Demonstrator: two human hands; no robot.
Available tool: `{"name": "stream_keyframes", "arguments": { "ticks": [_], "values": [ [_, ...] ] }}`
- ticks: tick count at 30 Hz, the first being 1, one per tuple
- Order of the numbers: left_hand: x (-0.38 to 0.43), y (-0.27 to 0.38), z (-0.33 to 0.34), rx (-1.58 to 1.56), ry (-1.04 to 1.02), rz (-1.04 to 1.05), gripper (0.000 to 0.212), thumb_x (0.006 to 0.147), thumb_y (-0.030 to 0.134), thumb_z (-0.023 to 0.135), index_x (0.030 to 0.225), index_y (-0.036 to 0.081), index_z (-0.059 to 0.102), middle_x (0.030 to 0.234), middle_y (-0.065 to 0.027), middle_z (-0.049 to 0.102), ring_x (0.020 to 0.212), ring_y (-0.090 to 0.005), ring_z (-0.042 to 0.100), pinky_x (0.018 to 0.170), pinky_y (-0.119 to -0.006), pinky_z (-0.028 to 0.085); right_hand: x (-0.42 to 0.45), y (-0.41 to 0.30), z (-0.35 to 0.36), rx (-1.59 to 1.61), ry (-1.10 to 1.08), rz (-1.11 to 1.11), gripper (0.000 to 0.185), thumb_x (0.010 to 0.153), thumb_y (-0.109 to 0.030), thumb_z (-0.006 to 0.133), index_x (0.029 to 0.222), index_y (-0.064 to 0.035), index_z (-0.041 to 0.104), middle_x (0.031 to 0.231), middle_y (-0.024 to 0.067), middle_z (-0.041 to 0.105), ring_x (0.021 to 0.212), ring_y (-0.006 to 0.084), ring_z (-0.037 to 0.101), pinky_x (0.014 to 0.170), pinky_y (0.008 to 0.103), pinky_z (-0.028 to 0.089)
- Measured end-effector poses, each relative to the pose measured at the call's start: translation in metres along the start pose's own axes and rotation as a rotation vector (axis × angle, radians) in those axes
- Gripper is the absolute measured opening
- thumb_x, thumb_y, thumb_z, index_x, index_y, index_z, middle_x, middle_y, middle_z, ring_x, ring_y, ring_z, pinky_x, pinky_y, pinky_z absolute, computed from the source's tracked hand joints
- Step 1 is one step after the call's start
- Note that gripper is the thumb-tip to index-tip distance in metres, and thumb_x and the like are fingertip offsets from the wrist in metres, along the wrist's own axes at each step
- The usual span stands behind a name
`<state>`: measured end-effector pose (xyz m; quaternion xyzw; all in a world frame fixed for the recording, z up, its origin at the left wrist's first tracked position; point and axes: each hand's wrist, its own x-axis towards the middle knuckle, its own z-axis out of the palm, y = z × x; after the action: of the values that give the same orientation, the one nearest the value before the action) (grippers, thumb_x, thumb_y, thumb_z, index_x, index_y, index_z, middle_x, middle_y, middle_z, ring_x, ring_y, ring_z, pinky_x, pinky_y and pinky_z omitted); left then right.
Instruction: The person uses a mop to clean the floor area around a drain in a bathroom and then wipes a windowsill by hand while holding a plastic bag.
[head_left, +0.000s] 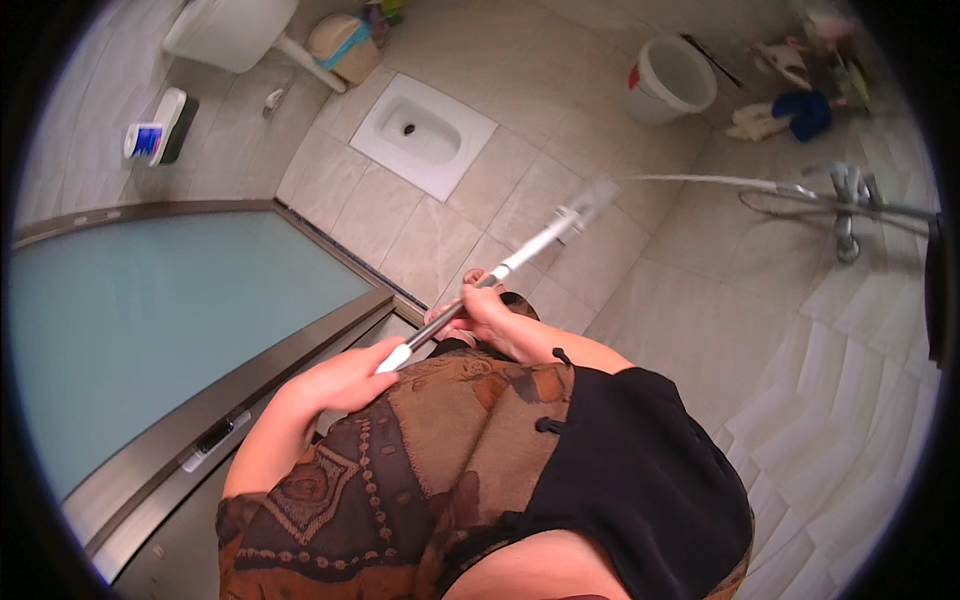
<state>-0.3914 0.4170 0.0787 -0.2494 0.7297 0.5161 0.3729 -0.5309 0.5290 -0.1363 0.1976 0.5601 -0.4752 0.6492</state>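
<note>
A long pole (436, 324) of metal and white plastic slants across in front of me. My left hand (352, 379) is closed around the white grip at its near end. Farther down the shaft, my right hand (484, 306) grips the metal section. At the far end, the pole's pale head (589, 202), apparently a mop's, is blurred and low over the tiled floor. What looks like a thin stream of water (697, 178) runs from the wall tap (844, 191) towards that head.
A white squat toilet (416, 131) is set in the floor. A white bucket (671, 79) and a lined waste bin (345, 49) stand at the back. Gloves (757, 120) hang by the right wall. A frosted-glass door (187, 292) is at left, with a tissue holder (169, 127) beyond.
</note>
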Motion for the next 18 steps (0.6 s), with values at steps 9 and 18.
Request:
{"name": "stream_keyframes", "arguments": {
  "ticks": [9,18],
  "values": [
    [0.095,-0.017,0.04,0.014,0.172,0.035,0.037,0.084,0.021,0.048,0.12,0.013,0.042,0.098,-0.0215,0.058,0.092,-0.0378,0.056,0.08,-0.043,0.044,0.051,-0.025,-0.075,-0.121,0.205,-0.04,0.024,0.082,-0.01,0.033,0.074,0.0048,0.05,0.056,0.0158,0.056,0.036,0.0173,0.044,0.03,0.0306,0.033],
    [0.092,-0.023,0.075,-0.14,0.522,-0.228,0.058,0.084,0.019,0.05,0.135,0.007,0.023,0.102,-0.0271,0.056,0.095,-0.0415,0.055,0.081,-0.044,0.044,0.115,-0.062,0.013,-0.342,-0.232,-0.063,0.018,0.086,-0.016,0.04,0.083,0.0013,0.044,0.065,0.0193,0.058,0.037,0.0204,0.044,0.033,0.0313,0.037]
  ]
}}
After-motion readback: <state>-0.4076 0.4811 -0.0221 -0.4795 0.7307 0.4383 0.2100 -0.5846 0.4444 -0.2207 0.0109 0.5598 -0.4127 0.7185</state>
